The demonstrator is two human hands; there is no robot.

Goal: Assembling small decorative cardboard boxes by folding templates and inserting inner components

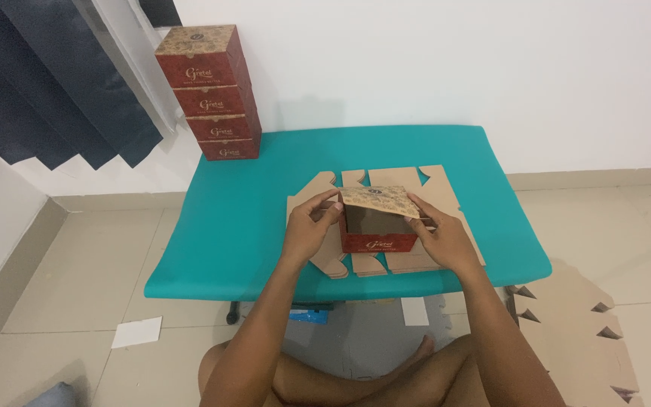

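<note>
Knees crossed at bottom edge. Both my hands grip a half-folded red box on flat cardboard sheets on the teal table: left hand pinches its left wall, right hand holds the right side under the raised lid. Stacked boxes far left.

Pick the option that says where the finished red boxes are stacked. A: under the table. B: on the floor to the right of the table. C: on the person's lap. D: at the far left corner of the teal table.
D: the stack of red boxes stands at the far left corner of the teal table, by the wall.
</note>
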